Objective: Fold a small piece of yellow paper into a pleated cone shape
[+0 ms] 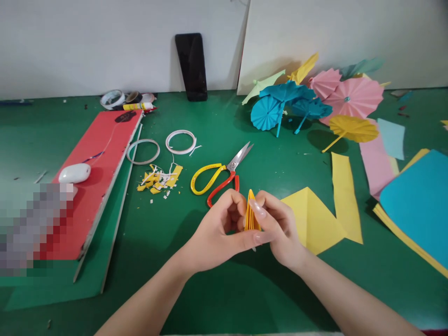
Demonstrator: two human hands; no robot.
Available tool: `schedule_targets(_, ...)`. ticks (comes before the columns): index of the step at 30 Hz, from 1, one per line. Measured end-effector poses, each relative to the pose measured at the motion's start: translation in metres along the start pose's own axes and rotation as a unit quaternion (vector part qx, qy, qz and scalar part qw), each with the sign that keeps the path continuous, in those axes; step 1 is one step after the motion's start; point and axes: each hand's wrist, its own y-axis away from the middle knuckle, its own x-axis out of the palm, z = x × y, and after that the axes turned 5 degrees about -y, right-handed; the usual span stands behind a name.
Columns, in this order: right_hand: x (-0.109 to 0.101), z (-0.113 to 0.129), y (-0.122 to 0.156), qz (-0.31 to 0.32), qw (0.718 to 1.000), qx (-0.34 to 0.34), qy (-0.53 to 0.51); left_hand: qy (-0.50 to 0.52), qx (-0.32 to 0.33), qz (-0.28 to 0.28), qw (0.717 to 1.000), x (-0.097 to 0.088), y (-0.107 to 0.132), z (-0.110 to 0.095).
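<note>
Between my two hands is a pleated piece of yellow paper (251,215), folded into a narrow fan shape with its tip pointing up. My left hand (219,228) grips it from the left, thumb across its lower end. From the right, my right hand (282,228) pinches it with the thumb over the pleats. Just beyond my left hand lie scissors (231,171) with one yellow and one red handle, blades apart. A creased sheet of yellow paper (313,219) lies right of my right hand, beside a yellow paper strip (346,198).
Finished paper umbrellas (353,98) in several colours stand at the back right. Blue sheets (420,196) lie at right. Tape rolls (181,142) and paper scraps (157,179) lie left of the scissors. A phone (192,67) leans on the wall; a mouse (74,173) rests on a red board (94,186).
</note>
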Motion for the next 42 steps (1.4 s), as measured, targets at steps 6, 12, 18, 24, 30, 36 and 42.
schedule_targets(6,-0.001,-0.002,0.000,0.006,1.000,0.015,0.000,-0.018,0.000,-0.002,1.000,-0.001,0.001,0.000)
schedule_targets(12,-0.002,-0.002,0.000,0.014,1.000,0.014,0.000,-0.011,-0.009,-0.004,1.000,0.000,-0.001,-0.001)
schedule_targets(18,0.000,0.000,-0.001,0.009,1.000,-0.004,0.019,0.019,-0.011,0.008,1.000,-0.001,-0.003,-0.002)
schedule_targets(24,-0.001,0.001,0.002,0.007,0.999,0.031,0.013,0.048,-0.036,0.024,0.998,-0.006,-0.003,-0.002)
schedule_targets(30,0.001,0.003,0.000,0.004,0.997,0.071,0.015,0.066,-0.032,0.005,0.997,-0.008,-0.004,-0.005)
schedule_targets(36,0.001,-0.003,-0.007,-0.020,0.998,0.050,0.041,0.050,-0.020,-0.022,0.998,-0.012,-0.004,-0.008)
schedule_targets(42,-0.006,-0.008,-0.010,0.032,0.987,0.022,0.159,-0.050,-0.005,-0.052,0.997,-0.018,-0.005,-0.008)
